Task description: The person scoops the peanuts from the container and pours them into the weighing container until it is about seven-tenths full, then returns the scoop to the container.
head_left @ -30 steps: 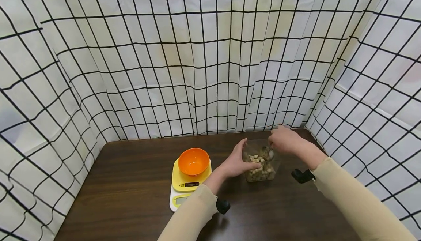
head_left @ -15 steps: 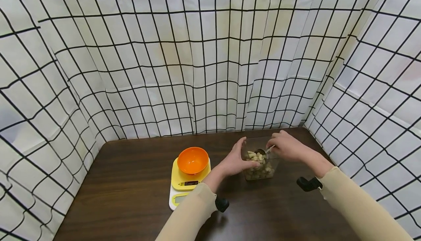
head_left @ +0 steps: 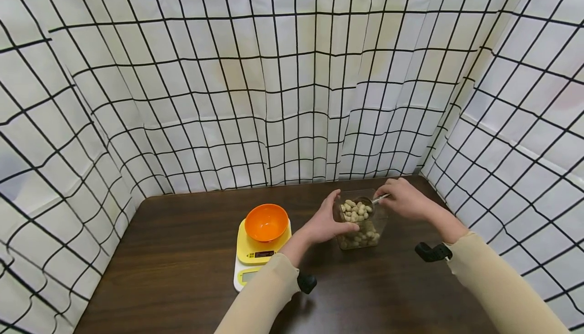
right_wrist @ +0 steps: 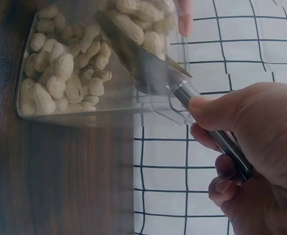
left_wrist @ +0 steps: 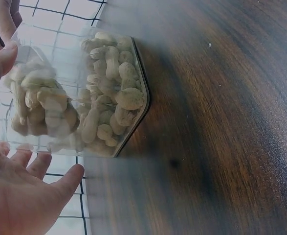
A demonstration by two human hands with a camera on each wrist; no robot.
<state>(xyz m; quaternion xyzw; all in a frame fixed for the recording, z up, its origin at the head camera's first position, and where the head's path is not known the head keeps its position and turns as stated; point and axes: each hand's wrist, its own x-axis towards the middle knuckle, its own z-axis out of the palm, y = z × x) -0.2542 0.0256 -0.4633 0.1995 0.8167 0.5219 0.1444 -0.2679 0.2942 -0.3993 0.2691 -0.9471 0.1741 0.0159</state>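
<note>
A clear plastic container (right_wrist: 121, 100) stands on the table with whole peanuts (right_wrist: 60, 73) in its lower part. My left hand (head_left: 326, 221) holds it from the left, thumb along the near side and fingers at the far side. In my right hand (head_left: 403, 199) is the handle of a metal scoop (right_wrist: 150, 71), gripped between thumb and curled fingers. The scoop's bowl is tilted inside the container's upper part, heaped with peanuts (head_left: 357, 211). In the left wrist view, the heap (left_wrist: 43, 105) shows through the clear wall, above the other peanuts.
Left of the container, an orange bowl (head_left: 266, 224) sits on a yellow and white kitchen scale (head_left: 246, 247). The dark wooden table (head_left: 182, 263) extends left and in front. White curtains with a black grid (head_left: 292, 96) enclose the back and sides.
The scoop has gone down into the peanuts and come up loaded, its handle now tilted toward the right. My right hand has shifted slightly right; my left hand keeps its hold on the container.
</note>
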